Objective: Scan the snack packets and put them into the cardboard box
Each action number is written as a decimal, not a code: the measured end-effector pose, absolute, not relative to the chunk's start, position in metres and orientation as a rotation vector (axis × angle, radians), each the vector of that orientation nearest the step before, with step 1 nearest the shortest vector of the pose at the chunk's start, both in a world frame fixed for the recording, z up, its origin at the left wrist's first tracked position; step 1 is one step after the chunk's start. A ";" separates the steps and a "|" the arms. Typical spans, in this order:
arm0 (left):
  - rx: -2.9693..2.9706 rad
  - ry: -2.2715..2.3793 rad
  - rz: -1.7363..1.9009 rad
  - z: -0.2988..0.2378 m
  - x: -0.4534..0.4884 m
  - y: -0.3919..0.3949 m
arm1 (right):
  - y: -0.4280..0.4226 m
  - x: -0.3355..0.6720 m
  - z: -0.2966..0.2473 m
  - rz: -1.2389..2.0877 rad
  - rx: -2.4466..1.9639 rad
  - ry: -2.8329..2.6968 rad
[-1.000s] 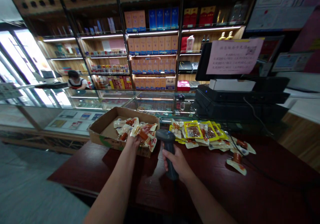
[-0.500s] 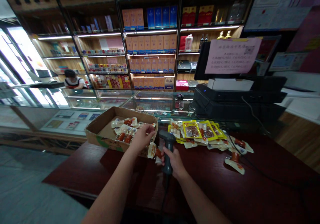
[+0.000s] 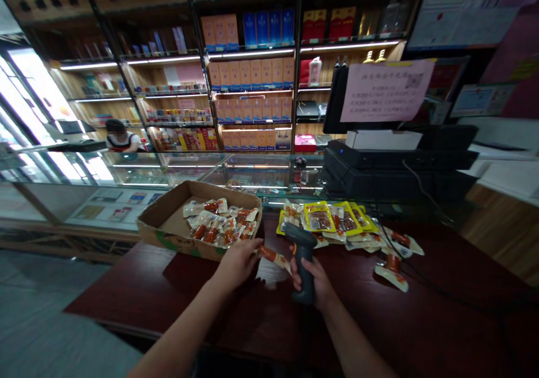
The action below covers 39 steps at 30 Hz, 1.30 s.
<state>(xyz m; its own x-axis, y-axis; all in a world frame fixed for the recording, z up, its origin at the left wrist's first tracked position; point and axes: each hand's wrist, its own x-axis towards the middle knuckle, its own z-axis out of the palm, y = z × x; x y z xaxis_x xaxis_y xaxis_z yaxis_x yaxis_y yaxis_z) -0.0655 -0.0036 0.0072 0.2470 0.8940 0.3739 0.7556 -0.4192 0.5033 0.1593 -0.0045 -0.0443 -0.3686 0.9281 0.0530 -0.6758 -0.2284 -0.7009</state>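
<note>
My left hand (image 3: 236,263) pinches a small snack packet (image 3: 273,255), held over the dark red table just in front of a cardboard box. My right hand (image 3: 315,280) grips the handle of a black barcode scanner (image 3: 301,254), whose head points toward the packet. The cardboard box (image 3: 165,229) holds several similar white and red packets (image 3: 219,226). To the right of the scanner lies a pile of packets (image 3: 337,222), some with yellow edges, spread across the table.
A black register with a monitor and a pink notice (image 3: 385,92) stands at the back right, its cable (image 3: 425,277) trailing over the table. A glass counter (image 3: 177,170) and shelves of boxed goods (image 3: 252,74) lie behind. A person (image 3: 120,136) sits far left.
My left hand took a packet out of the box and brought it down in front of the scanner. My right hand shifted the scanner slightly right and tilted it toward the packet.
</note>
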 end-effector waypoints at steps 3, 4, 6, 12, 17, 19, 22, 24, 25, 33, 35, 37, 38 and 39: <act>1.957 1.783 1.137 0.021 -0.077 0.009 | -0.001 0.164 -0.042 1.829 -0.397 -0.737; 1.896 1.837 1.151 0.026 -0.079 0.014 | 0.000 0.163 -0.042 1.837 -0.383 -0.729; 1.892 1.858 1.147 0.034 -0.081 0.019 | 0.003 0.159 -0.044 1.852 -0.377 -0.730; 2.333 1.363 1.104 0.008 -0.075 -0.035 | 0.006 0.147 -0.055 1.895 -0.418 -0.753; 2.629 1.240 0.846 -0.045 -0.080 -0.069 | 0.008 0.147 -0.061 1.906 -0.374 -0.764; 2.597 1.324 0.928 -0.052 -0.083 -0.066 | 0.009 0.147 -0.062 1.914 -0.361 -0.760; 2.596 1.320 1.002 -0.051 -0.084 -0.062 | 0.009 0.145 -0.063 1.923 -0.359 -0.755; 2.610 1.300 1.008 -0.048 -0.084 -0.064 | 0.009 0.145 -0.063 1.923 -0.366 -0.752; 2.620 1.289 1.012 -0.048 -0.083 -0.065 | 0.009 0.145 -0.063 1.919 -0.369 -0.750; 2.394 1.488 1.376 -0.014 -0.086 -0.028 | 0.007 0.145 -0.063 1.902 -0.392 -0.772; 2.296 1.717 1.289 0.007 -0.092 0.010 | 0.005 0.145 -0.062 1.903 -0.391 -0.778; 2.266 1.922 0.971 0.025 -0.099 0.053 | 0.003 0.145 -0.062 1.902 -0.389 -0.781; 2.254 1.992 0.779 0.031 -0.102 0.074 | 0.003 0.145 -0.061 1.901 -0.387 -0.782; 2.243 2.041 0.597 0.034 -0.104 0.093 | 0.002 0.145 -0.062 1.900 -0.383 -0.785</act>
